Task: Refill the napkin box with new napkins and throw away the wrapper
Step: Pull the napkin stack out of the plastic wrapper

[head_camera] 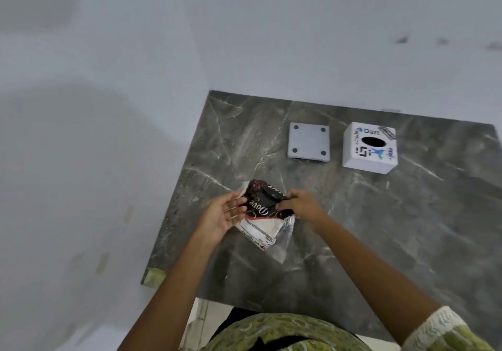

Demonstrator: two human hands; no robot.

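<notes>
A napkin pack in a dark and white plastic wrapper point(264, 215) is held just above the grey marble table point(380, 228), near its left front. My left hand point(222, 215) cups the pack's left side with fingers spread. My right hand point(301, 205) pinches the wrapper's dark top at the right. A clear flap of wrapper hangs loose at the lower right. The white napkin box point(369, 148), stickered and with a dark oval slot on top, stands at the back right. Its flat grey base plate point(309, 141) lies to the left of the box, apart from it.
The table's left edge runs beside pale floor point(81, 160). A green taped corner point(153, 276) marks the table's front left. A white wall point(298, 38) lies behind the table. My green patterned clothing point(285, 331) is at the bottom of the view.
</notes>
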